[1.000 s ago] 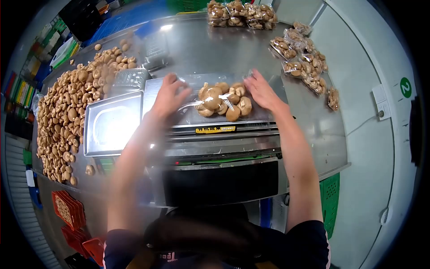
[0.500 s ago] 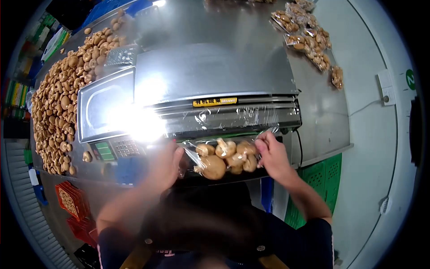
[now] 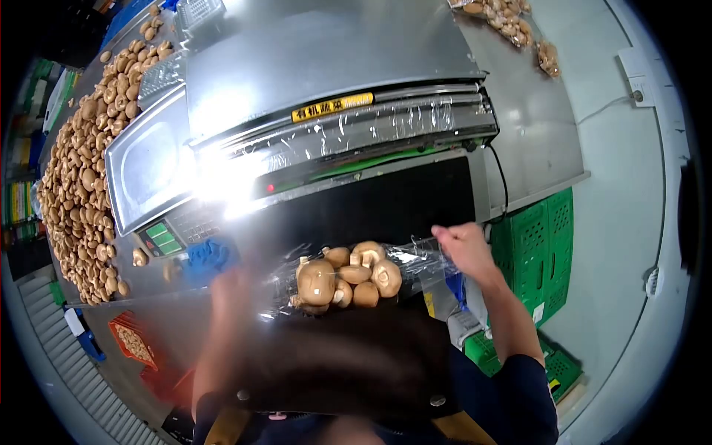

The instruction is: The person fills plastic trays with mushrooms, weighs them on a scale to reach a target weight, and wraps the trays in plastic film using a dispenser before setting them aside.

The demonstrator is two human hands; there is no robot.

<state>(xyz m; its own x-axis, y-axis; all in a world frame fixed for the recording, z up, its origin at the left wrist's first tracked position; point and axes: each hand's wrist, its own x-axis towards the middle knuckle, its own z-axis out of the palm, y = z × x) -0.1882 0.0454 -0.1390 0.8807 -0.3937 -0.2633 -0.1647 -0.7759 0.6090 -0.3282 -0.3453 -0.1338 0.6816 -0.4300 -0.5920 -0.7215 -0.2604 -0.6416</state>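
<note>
Brown mushrooms (image 3: pixel 348 276) lie together under clear plastic film at the near edge of the wrapping machine's black plate (image 3: pixel 400 200). My right hand (image 3: pixel 463 248) is closed on the right end of the film, which stretches from the mushrooms to my fingers. My left hand (image 3: pixel 236 280) is at the left, beside the film's left end, blurred and washed out by glare, so its fingers cannot be made out. Behind the plate runs the film roller bar (image 3: pixel 356 133), with wrinkled film along it.
A big heap of loose mushrooms (image 3: pixel 81 174) covers the table's left side, beside a scale tray (image 3: pixel 152 159). A blue cloth (image 3: pixel 208 255) lies near the scale. Wrapped packs (image 3: pixel 500 18) are at the back right. Green crates (image 3: pixel 530 256) stand at the right, red crates (image 3: pixel 133 337) lower left.
The film-covered mushrooms have moved from beside the roller bar toward my body, baring the black plate. Both hands have spread outward, and the view has shifted.
</note>
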